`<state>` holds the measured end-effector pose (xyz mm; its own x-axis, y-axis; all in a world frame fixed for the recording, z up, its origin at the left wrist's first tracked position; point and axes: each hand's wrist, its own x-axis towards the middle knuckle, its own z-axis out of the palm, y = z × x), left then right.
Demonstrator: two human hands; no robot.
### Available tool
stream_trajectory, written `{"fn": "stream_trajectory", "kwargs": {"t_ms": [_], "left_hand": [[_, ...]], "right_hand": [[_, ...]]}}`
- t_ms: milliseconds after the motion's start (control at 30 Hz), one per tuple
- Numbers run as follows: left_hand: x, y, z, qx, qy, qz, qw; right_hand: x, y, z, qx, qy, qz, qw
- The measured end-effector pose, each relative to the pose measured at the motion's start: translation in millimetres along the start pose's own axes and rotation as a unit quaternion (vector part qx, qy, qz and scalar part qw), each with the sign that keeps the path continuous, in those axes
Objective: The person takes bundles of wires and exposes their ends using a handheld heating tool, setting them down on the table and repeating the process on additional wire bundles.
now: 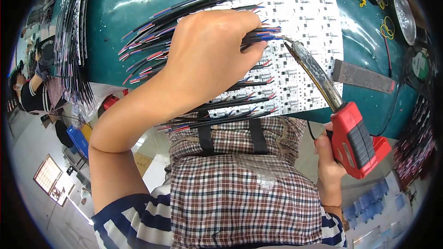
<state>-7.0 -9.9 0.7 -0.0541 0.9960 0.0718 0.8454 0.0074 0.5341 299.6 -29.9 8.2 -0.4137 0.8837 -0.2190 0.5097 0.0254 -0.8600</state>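
Observation:
My left hand (214,48) pinches a bundle of black-sheathed wires (263,34) with blue and red inner leads, held over a white circuit board panel (330,18). My right hand (328,163) is wrapped round the handle of a red and black soldering gun (353,138). The gun's metal barrel slants up to the left, and its tip is right beside the bundle's wire ends; whether they touch, I cannot tell. Rows of more wires (184,4) lie across the panel's left part, partly hidden under my left hand and forearm. Small components dot the panel in rows.
On the green table (110,23), a grey bar (364,76) lies right of the panel. A round metal dish (404,16) and a fan (419,67) stand further right. Wired panels (74,32) are stacked at left, near a co-worker (34,85). More wires (417,140) hang at lower right.

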Motion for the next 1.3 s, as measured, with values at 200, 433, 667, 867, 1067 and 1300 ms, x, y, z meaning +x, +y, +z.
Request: {"fn": "stream_trajectory", "kwargs": {"t_ms": [200,433,667,867,1067,1300], "left_hand": [[-1.1,1.3,-0.2,0.015,-0.017,-0.004,1.000],[-1.9,-1.7,6.2,-0.002,0.024,0.021,0.999],[-1.4,0.6,5.0,0.000,0.025,0.024,0.999],[-0.8,1.9,0.9,0.026,-0.017,0.014,0.999],[5.2,-3.5,-3.8,0.022,-0.028,0.026,0.999],[8.8,-4.5,-6.3,0.009,-0.051,0.048,0.998]], "right_hand": [[5.1,4.3,3.2,-0.024,-0.005,-0.039,0.999],[7.8,4.7,4.7,-0.018,-0.016,-0.030,0.999],[7.2,7.2,6.6,0.006,0.000,-0.029,1.000],[2.3,9.9,-5.6,-0.043,-0.007,-0.079,0.996],[5.8,5.9,-4.9,-0.084,-0.024,-0.080,0.993],[0.1,7.4,-2.0,-0.033,-0.023,-0.041,0.998]]}}
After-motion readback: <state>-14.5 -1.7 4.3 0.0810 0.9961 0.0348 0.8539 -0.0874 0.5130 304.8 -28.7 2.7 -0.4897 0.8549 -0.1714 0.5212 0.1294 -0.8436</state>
